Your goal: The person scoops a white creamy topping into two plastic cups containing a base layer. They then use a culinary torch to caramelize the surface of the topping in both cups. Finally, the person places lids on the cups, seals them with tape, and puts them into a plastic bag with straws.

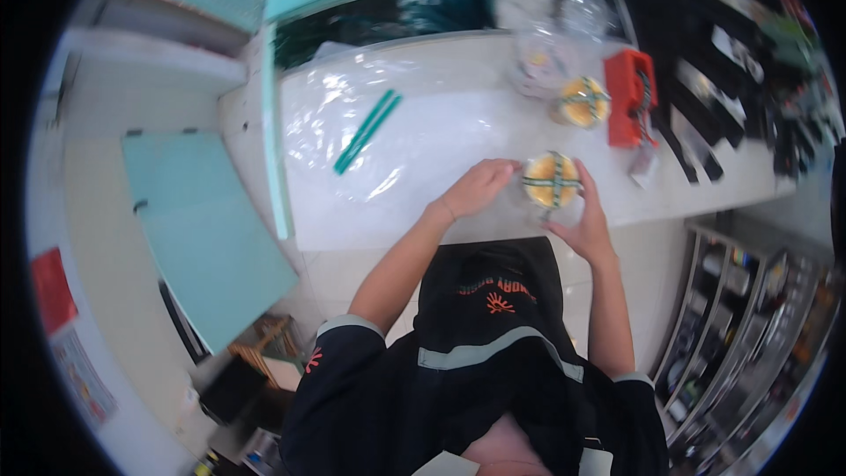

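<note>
Before me stands a round clear plastic tub [539,193] with yellow-orange contents, crossed on top by two strips of green patterned tape. My right hand [593,228] holds its right side, thumb below and fingers above. On the tub's left is my left hand [481,188], fingertips at the rim; whether they touch or press it cannot be told. A short tape end hangs at the near side. Behind it sits a second yellow tub [576,112] with the same crossed tape. Next to that is a red tape dispenser [618,102] carrying a patterned roll.
Two green strips [367,132] lie on clear plastic sheeting [317,119] over the white table [429,218]. Clear plastic packaging [542,59] stands at the back. Black strip-like items [707,106] crowd the right end. A metal shelf rack [720,317] is below right.
</note>
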Demonstrator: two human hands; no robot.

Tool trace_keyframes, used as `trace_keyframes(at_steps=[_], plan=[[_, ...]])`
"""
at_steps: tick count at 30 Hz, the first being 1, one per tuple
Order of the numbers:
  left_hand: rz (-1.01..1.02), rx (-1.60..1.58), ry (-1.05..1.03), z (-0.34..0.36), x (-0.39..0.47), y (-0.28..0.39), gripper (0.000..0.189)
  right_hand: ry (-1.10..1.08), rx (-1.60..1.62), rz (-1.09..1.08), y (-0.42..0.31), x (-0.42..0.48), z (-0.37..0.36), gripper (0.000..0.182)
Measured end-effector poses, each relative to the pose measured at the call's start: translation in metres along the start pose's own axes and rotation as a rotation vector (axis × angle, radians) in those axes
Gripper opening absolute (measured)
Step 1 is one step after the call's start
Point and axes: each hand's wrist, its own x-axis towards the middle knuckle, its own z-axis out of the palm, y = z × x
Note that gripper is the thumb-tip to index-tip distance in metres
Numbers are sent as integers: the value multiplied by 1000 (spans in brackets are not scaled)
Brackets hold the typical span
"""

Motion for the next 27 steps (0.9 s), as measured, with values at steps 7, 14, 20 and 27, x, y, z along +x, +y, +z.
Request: trace_keyframes(at_steps=[7, 14, 20, 27], plan=[[-152, 796, 882, -136, -102, -21, 64, -206, -431, -36, -115, 8, -37, 114], [-196, 939, 755, -161, -108, -96, 53, -135, -555, -85, -82, 37, -36, 107], [-196, 891, 779, -157, -95, -89, 47, 138, -304, -233, 9, 20, 20, 115], [-77, 865, 866, -150, -84, -72, 46, 257, 20, -112, 63, 21, 53, 114]])
